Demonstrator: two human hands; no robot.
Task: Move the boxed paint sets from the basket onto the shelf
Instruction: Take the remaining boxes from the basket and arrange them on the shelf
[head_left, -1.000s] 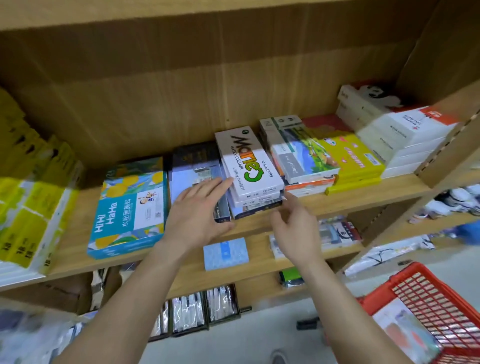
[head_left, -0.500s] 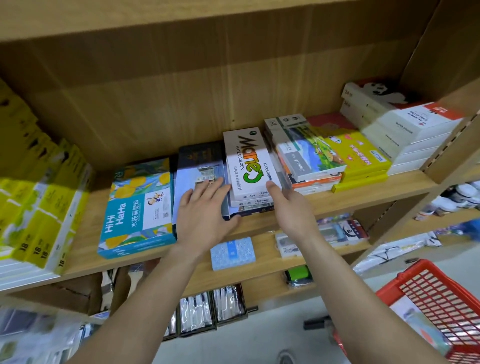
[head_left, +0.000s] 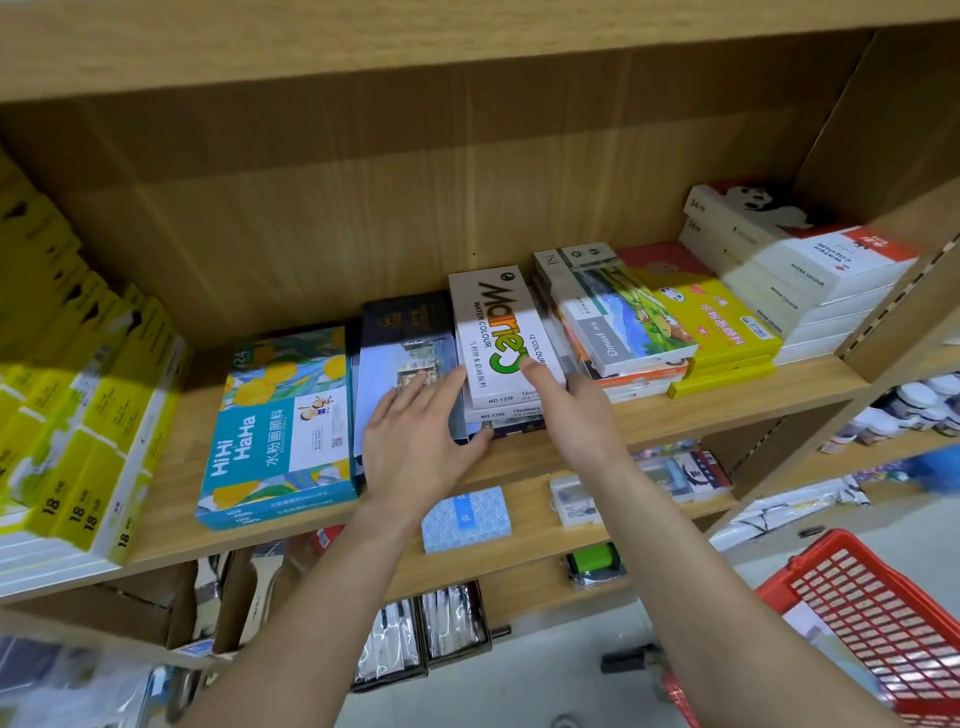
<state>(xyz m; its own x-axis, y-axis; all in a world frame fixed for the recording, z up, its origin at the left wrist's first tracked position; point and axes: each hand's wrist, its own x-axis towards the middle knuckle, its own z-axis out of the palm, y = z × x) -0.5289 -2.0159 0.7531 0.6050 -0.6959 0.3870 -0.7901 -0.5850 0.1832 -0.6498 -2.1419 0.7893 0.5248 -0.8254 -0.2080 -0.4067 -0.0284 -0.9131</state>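
Note:
A white "Marie's Water Colour" box (head_left: 493, 322) tops a small stack in the middle of the wooden shelf (head_left: 727, 400). My left hand (head_left: 415, 441) lies flat against the stack's left side, over a dark box (head_left: 405, 332), thumb at the stack's front corner. My right hand (head_left: 571, 410) presses fingertips on the top box's right front part. Neither hand grips a box. The red basket (head_left: 872, 623) sits low at the right, holding something pale I cannot make out.
A teal "HiHi HaHa" box (head_left: 280, 426) lies left of the stack, yellow boxes (head_left: 88, 415) further left. Right of it sit a landscape-printed stack (head_left: 618, 317), yellow boxes (head_left: 727, 332) and white boxes (head_left: 810, 270). Lower shelves hold small packets and jars.
Both hands slid up onto the Marie's stack and squared it up. My right hand went from the shelf edge to the top box. The view shifted slightly.

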